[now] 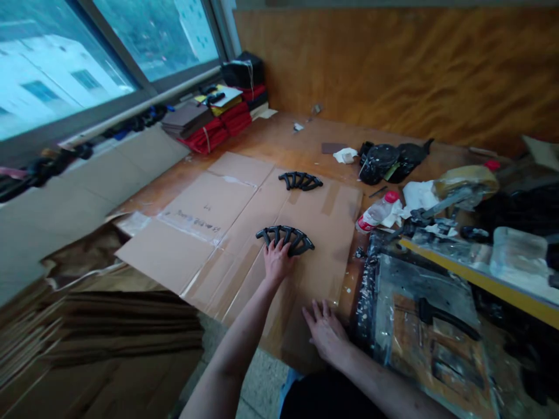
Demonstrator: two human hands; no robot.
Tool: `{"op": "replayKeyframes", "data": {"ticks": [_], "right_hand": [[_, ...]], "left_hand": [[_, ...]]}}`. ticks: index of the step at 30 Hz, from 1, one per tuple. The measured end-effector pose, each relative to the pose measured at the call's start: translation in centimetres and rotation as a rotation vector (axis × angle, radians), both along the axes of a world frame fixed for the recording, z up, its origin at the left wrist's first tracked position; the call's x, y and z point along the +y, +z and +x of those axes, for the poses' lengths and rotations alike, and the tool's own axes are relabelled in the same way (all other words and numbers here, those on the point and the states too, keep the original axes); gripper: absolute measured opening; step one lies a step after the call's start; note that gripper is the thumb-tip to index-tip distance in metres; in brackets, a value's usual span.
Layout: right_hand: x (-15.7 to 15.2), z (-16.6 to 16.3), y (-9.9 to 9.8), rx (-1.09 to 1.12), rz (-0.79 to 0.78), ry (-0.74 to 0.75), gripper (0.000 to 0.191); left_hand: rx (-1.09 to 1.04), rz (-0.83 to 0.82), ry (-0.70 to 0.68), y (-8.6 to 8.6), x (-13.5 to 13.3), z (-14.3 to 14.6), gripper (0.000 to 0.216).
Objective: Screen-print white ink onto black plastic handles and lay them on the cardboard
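My left hand (276,260) reaches forward, and its fingers rest on the near edge of a fan-shaped row of several black curved parts (286,237). The row lies on flattened cardboard (209,215) that covers the wooden table (279,139). The fingers look spread over the parts rather than wrapped round them. My right hand (325,331) lies flat and open on the cardboard near the table's front edge and holds nothing. A second fan of black parts (301,181) sits farther back on the cardboard.
To the right are a stained work board with a black-handled tool (443,319), a plastic bottle with a red cap (375,214), white rags and black bags (388,160). Red and dark stacks (209,125) sit by the window. Folded cardboard piles (100,343) lie at lower left.
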State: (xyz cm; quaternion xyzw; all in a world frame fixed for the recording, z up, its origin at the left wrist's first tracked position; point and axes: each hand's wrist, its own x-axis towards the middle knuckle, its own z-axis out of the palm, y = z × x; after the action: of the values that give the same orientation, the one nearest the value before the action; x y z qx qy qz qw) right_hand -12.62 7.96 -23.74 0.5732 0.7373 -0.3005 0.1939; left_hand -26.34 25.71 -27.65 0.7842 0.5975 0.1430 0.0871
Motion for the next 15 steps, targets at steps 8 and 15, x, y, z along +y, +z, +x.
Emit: {"op": "replayKeyframes", "data": {"ticks": [8,15], "right_hand": [[-0.3,0.1,-1.1,0.129,-0.041,-0.124,0.082],[-0.2,0.8,0.4,0.235,-0.025,-0.22,0.069]], "left_hand": [[0.023,-0.021,-0.041,0.9,15.9,5.2,0.048],[0.008,0.085,-0.032,-0.3,15.0,7.7,0.06]]}}
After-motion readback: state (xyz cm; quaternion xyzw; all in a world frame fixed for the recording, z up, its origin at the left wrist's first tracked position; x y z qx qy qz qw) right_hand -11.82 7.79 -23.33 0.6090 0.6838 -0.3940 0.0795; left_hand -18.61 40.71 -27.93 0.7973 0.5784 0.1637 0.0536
